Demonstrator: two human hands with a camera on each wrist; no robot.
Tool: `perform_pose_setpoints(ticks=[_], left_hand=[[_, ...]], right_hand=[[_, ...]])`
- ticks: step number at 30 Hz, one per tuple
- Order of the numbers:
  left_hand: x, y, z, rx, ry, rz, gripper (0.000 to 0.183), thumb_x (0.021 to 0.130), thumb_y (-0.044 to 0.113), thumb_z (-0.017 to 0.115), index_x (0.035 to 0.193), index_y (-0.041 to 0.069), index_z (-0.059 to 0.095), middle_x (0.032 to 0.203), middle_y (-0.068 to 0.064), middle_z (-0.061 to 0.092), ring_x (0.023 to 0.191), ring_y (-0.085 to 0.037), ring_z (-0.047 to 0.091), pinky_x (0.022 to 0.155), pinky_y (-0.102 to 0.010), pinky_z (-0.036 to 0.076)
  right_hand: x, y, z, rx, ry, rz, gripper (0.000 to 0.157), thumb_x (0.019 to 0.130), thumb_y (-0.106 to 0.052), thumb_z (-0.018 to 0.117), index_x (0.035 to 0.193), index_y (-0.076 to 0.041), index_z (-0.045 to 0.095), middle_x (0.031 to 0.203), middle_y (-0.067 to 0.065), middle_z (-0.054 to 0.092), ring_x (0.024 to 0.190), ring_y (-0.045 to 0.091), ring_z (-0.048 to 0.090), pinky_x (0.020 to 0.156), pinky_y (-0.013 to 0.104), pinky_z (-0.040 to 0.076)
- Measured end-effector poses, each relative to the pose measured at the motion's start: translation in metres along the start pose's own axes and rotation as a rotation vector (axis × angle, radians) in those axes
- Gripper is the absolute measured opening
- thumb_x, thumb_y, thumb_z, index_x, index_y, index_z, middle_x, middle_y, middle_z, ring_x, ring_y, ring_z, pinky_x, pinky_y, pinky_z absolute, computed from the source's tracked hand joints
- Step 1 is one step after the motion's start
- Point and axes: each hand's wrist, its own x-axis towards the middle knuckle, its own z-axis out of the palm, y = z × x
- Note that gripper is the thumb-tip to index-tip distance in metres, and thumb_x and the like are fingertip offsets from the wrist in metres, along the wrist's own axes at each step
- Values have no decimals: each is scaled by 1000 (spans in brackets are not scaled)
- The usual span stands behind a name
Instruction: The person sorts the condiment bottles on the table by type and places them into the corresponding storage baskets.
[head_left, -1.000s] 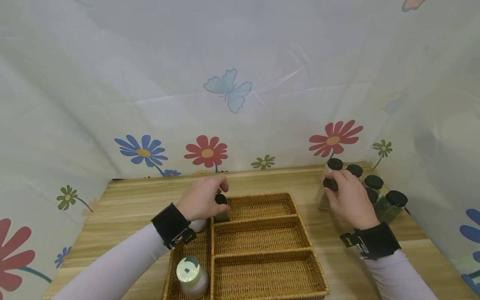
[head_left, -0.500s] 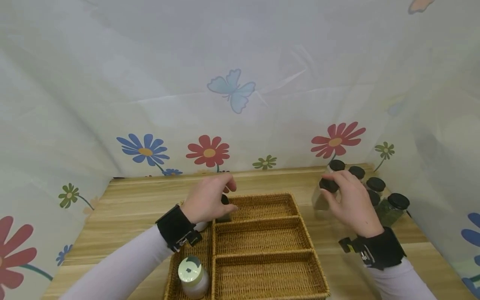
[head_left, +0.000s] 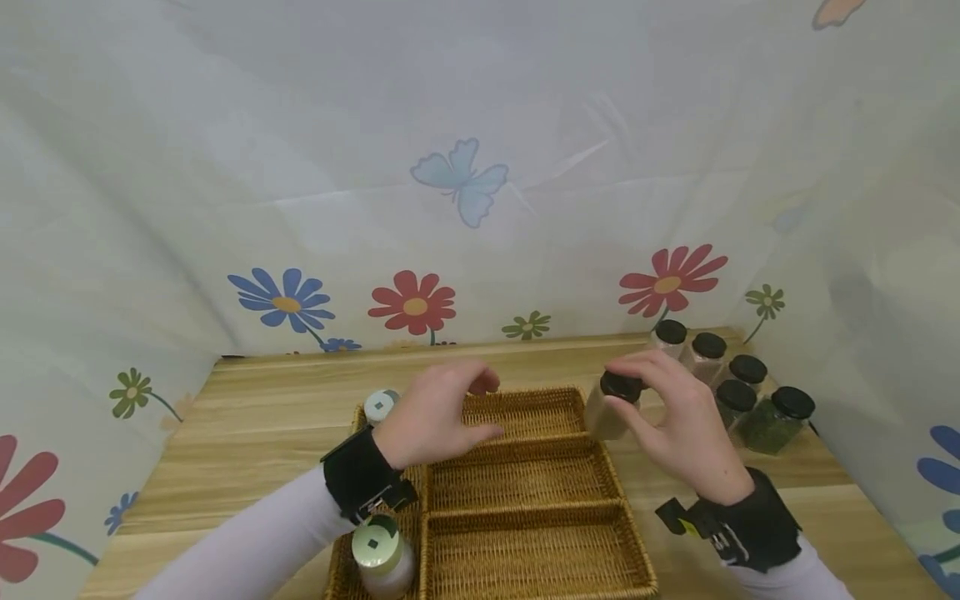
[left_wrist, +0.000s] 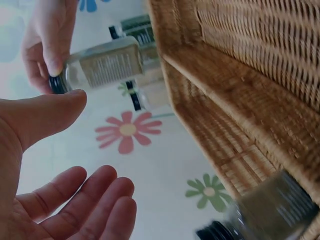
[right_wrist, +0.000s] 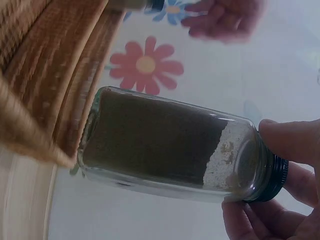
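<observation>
My right hand (head_left: 686, 421) pinches the black lid of a glass spice jar (head_left: 604, 414) filled with brownish-grey powder. That jar hangs at the right rim of a divided wicker basket (head_left: 525, 505), near its back compartment; the right wrist view shows the powder closely. My left hand (head_left: 435, 417) hovers over the basket's back left part, thumb and fingers apart and holding nothing. A second black-lidded spice jar (left_wrist: 272, 210) stands in the basket below the left hand in the left wrist view; the hand hides it from the head view.
Several black-lidded jars (head_left: 774, 421) stand on the wooden table (head_left: 285, 400) at the right. In the basket's left compartment are a pale-green-lidded jar (head_left: 384, 560) at the front and a white-lidded jar (head_left: 380, 405) at the back. A flowered curtain (head_left: 570, 250) rises behind.
My right hand has lifted a jar from the group at the right and carried it left to the basket. My left hand has let go of the back-compartment jar and drawn slightly right.
</observation>
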Motion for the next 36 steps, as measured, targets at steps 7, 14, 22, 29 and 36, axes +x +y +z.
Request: perform_pose_setpoints(ticks=[7,14,22,29,36], left_hand=[[-2,19,6,-83,-41,53,57,82,31,89,128,12,62,123,-1,71,113,-16,68,99,-30,55],[-3,33,13,-119,-89,90,64,84,32,88,136,12,56,128,-4,68,117,-17,67,100,-27,54],[-5,42,21,-141,-121,79,61,86,32,86,136,19,52,127,3,66,116,-9,65,99,-24,53],[-5,45,25,-159,-108,76,57,87,33,85,131,18,52,122,5,68,110,-6,67,94,-21,54],[-4,46,29,-188,-115,62,52,87,33,84,126,19,52,114,6,67,98,-5,67,84,-16,53]], right_hand=[[-5,-23,9,132,-20,-36,47,79,-1,87,121,-15,73,121,2,70,112,18,65,100,19,46],[-9,-39,18,213,-39,-46,45,78,-2,88,119,-16,74,120,3,71,111,18,66,101,15,45],[-12,-50,27,264,-34,-64,43,78,-6,89,118,-16,75,119,2,71,109,17,67,98,14,47],[-14,-53,31,280,-28,-51,42,77,-8,90,116,-14,76,120,1,71,109,16,67,96,11,48],[-17,-56,35,293,-12,-49,42,77,-7,91,115,-15,76,119,2,69,108,16,67,95,11,48]])
